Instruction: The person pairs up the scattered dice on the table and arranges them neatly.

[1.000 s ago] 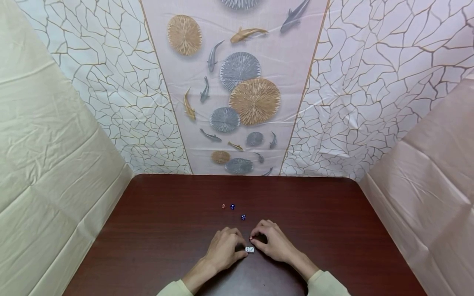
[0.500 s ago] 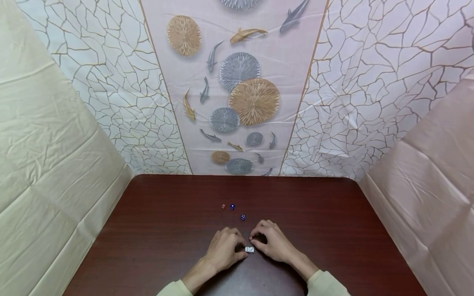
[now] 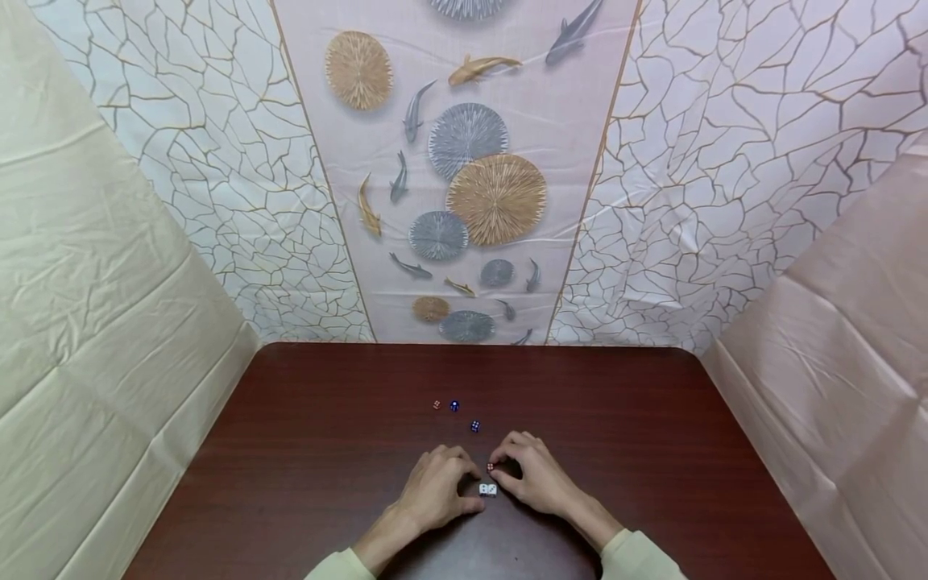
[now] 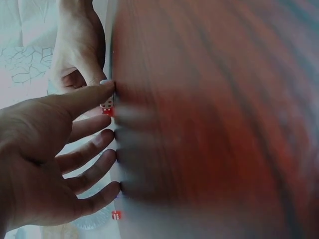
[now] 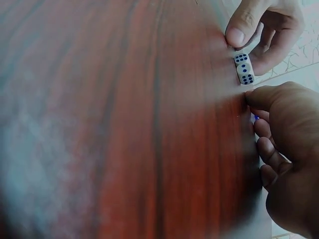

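Observation:
Two white dice [image 3: 488, 490] sit side by side on the dark red-brown table, touching. My left hand [image 3: 432, 489] is just left of them, its thumb and index finger parted around the left die. In the left wrist view the fingers of that hand [image 4: 45, 149] are spread, with the tips on the table. My right hand [image 3: 535, 473] pinches a small red die [image 3: 490, 467] between thumb and fingers, just behind the white pair. From the right wrist view, the white dice [image 5: 244, 68] stand between both hands, and the right hand [image 5: 294, 124] hides the red die.
Farther back lie a blue die [image 3: 474, 426], a second blue die [image 3: 454, 406] and a reddish die [image 3: 437, 405]. The table [image 3: 326, 451] ends at a patterned cloth backdrop [image 3: 464, 242]. Plain fabric walls [image 3: 109, 322] enclose both sides.
My left thumb has drawn slightly back from the left white die. The right hand and all the dice stay where they were.

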The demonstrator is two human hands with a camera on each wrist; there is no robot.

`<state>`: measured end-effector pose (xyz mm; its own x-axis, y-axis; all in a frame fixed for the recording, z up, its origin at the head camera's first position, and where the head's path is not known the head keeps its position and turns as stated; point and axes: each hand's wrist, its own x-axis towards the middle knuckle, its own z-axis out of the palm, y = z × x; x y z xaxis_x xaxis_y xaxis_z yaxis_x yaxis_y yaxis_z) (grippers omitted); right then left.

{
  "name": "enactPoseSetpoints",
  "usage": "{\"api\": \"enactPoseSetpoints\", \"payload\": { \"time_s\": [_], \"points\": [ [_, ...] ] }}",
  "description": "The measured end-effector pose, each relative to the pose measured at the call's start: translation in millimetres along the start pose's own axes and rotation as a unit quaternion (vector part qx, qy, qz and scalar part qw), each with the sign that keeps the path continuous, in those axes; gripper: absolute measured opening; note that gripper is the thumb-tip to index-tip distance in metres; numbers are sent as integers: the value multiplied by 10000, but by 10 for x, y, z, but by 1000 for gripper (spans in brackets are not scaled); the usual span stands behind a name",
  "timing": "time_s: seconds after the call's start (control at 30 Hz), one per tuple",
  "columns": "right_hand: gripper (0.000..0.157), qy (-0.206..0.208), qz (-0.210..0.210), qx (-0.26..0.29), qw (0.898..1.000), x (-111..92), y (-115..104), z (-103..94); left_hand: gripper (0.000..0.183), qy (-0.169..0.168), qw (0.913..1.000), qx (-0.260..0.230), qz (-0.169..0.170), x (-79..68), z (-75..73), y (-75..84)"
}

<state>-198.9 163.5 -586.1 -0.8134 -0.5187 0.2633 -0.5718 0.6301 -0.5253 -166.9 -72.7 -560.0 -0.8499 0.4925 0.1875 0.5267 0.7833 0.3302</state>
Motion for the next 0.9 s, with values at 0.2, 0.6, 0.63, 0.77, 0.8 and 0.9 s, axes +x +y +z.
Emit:
{"api": "enactPoseSetpoints", "payload": {
  "time_s": [0.2, 0.6, 0.63, 0.77, 0.8, 0.9],
  "points": [
    [8, 12, 18, -56, 10000, 2, -3, -7, 45, 207, 9997, -42, 115, -5, -80, -26],
    [8, 126, -145, 15, 9998, 1, 13, 7, 39, 940, 9947, -413, -96, -26, -226, -261],
    [8, 121, -142, 23, 9998, 1, 13, 9, 38, 978, 9943, -421, -112, -26, -234, -287],
    [8, 83, -87, 31, 9999, 2, 14, 13, 36, 1038, 9929, -501, -291, -11, -253, -391],
    [8, 79, -75, 30, 9999, 2, 14, 13, 36, 1043, 9925, -527, -347, -4, -258, -419],
    [8, 86, -67, 17, 9999, 3, 13, 13, 36, 1116, 9909, -601, -462, 32, -268, -515]
  ]
}}
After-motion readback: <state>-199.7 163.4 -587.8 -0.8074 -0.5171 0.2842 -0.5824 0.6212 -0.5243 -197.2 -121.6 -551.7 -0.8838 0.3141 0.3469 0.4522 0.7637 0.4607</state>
